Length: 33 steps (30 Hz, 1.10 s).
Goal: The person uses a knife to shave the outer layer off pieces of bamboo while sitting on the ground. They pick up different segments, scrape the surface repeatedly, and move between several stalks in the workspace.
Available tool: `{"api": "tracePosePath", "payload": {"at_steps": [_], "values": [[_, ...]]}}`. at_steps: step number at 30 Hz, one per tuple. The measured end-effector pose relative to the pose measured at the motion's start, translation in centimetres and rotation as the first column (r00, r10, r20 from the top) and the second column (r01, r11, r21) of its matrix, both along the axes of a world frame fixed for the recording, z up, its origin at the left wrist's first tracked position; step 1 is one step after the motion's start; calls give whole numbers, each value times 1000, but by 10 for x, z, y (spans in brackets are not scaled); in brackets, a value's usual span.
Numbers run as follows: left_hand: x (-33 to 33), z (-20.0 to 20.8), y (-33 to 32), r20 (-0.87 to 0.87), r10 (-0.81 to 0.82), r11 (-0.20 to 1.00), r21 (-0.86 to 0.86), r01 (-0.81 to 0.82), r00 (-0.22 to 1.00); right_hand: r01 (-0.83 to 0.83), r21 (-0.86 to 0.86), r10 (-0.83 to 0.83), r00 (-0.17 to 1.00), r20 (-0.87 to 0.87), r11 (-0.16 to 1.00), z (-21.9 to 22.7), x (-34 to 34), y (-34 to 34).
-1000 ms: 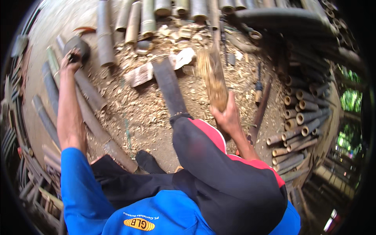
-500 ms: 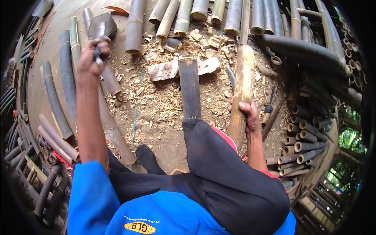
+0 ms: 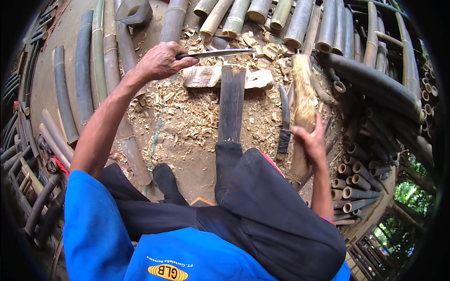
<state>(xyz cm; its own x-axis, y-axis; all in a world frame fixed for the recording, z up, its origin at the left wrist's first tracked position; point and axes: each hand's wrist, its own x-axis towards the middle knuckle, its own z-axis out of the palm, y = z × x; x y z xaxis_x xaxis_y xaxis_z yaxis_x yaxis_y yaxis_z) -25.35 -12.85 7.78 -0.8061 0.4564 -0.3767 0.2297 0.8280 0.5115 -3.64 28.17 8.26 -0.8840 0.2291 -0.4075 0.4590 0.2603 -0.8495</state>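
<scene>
Left hand (image 3: 164, 61) clenched on dark handle (image 3: 183, 56) of long, narrow grey metal blade (image 3: 222, 53), held crosswise at far end of dark-grey split bamboo strip (image 3: 231, 103). Contact there: can't tell. Strip lies over rough whitish wooden block (image 3: 201, 76). Right hand (image 3: 313, 140) grasps thick tan wooden club (image 3: 302, 93). Probably splitting: best seat edge squarely, strike blade's back evenly, knuckles clear.

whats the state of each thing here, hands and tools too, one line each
Left hand: closed around the knife's handle
Knife: blade bare, pointing right
Right hand: touching the wooden piece, grip unclear
Wooden piece: blurred
Dark slat: far end resting on the pale block
Curved knife: lying unheld, blade bare
Shavings: scattered
Bamboo tubes at right: piled, ends open
</scene>
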Motion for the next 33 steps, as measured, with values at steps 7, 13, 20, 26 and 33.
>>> {"api": "tracePosePath", "payload": {"at_steps": [7,13,20,26,33], "values": [[-6,-14,4,-171,-207,973,63,220,963,2,-245,8,999,39,969,56,-71,49],[-9,-15,11,-97,-203,979,9,205,974,-86,-172,115,979,166,981,75,-55,1],[-12,-2,13,-25,-128,989,78,129,991,-220,282,255,962,-95,934,69,-76,19],[-10,-7,9,-62,-167,985,37,170,984,-649,706,445,741,502,284,55,-77,44],[-10,-8,15,-108,-216,976,17,219,971,-281,438,341,938,-64,854,65,-72,42]]}}
